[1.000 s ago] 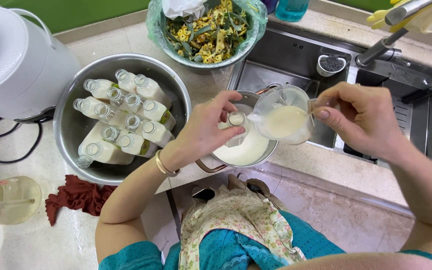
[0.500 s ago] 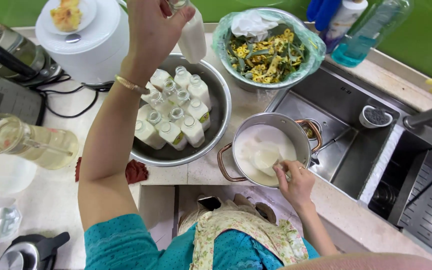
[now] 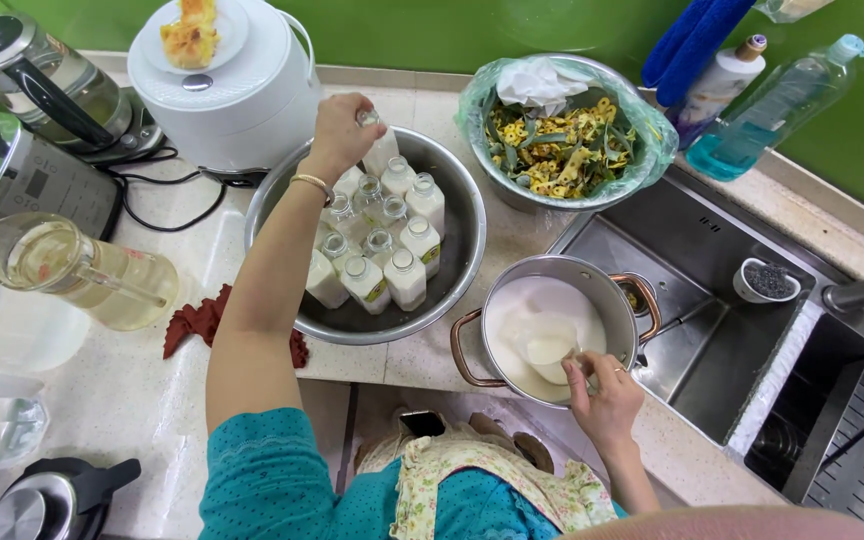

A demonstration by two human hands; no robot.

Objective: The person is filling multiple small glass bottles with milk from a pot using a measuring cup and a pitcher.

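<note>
Over the steel basin (image 3: 457, 270), left hand (image 3: 344, 130) grips a bottle (image 3: 380, 150); right hand (image 3: 604, 395) clasps a ladle (image 3: 550, 350)

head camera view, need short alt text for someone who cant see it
Seen from above, a person's left hand sets a small milk-filled bottle among others in a steel basin, while the right hand dips a ladle into a pot of milk beside the sink.
</note>
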